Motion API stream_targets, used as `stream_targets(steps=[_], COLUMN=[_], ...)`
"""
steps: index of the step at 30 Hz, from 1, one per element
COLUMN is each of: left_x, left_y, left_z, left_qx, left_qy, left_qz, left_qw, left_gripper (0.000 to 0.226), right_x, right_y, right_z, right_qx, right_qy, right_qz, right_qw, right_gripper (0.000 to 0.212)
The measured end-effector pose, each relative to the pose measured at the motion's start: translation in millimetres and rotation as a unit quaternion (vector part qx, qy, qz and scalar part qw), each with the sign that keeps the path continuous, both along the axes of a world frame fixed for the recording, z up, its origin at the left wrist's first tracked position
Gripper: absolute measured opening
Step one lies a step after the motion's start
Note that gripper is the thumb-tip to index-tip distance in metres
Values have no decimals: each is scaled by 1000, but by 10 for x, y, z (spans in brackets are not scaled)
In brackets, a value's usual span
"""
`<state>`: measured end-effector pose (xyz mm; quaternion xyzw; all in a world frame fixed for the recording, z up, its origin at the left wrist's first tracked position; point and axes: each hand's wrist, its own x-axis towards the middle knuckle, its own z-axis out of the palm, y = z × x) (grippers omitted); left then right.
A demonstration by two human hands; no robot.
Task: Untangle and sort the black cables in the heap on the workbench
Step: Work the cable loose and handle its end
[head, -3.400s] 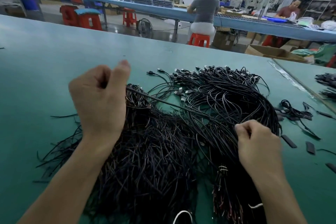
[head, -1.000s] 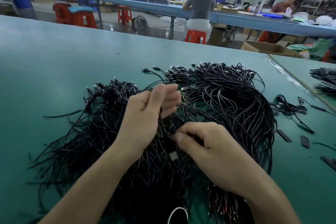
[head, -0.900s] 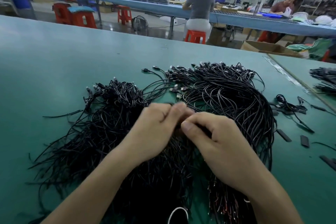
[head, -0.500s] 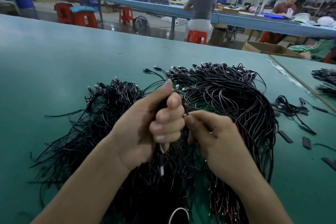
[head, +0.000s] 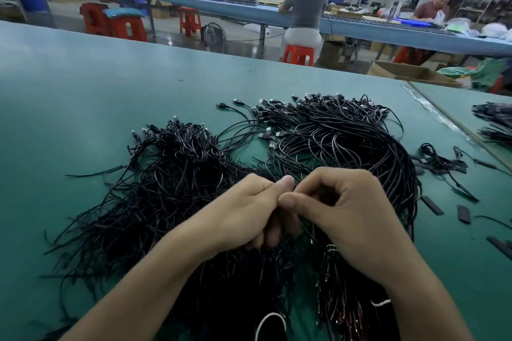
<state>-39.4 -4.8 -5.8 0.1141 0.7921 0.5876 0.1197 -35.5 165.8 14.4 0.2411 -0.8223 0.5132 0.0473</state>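
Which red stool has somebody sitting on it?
The red stool just beyond the green workbench, under the person in the grey top. The stools left of it have nobody on them.

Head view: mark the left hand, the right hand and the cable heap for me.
left hand [head: 241,210], head view, on the back of the hand.
right hand [head: 354,210], head view, on the back of the hand, below the knuckles.
cable heap [head: 177,191], head view, on the tangled left-side mass.
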Motion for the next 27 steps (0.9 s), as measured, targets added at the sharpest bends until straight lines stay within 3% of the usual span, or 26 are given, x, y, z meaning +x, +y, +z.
stream_targets(steps=[5,9,12,15,18,22,27], left_x=[44,56,69,42,13,-37,-82], left_y=[-117,-173,-138,-45,25,28,-47], left_z=[107,125,135,100,21,47,51], left_qx=[171,272,249,182,145,182,191], left_qy=[-103,-164,-156,-73,7,-62,-113], left_qz=[-124,-160,-110,2,72,106,64], left_qw=[972,934,949,981,987,976,973], left_gripper=[60,55,57,63,64,47,64], right_x=[-58,-54,-52,-50,-38,14,49], right_y=[25,-26,-31,-21,-43,-138,-220], right_z=[-20,-69,-76,-74,-90,-89,-99], right_qx=[-136,-142,-99,-48,-35,-21,-11], right_qy=[-20,-74,-47,-26,-24,12,46], right_qz=[27,103,86,42,25,4,-32], right_qw=[990,982,990,998,999,1000,998], right_gripper=[14,15,20,15,12,16,23])
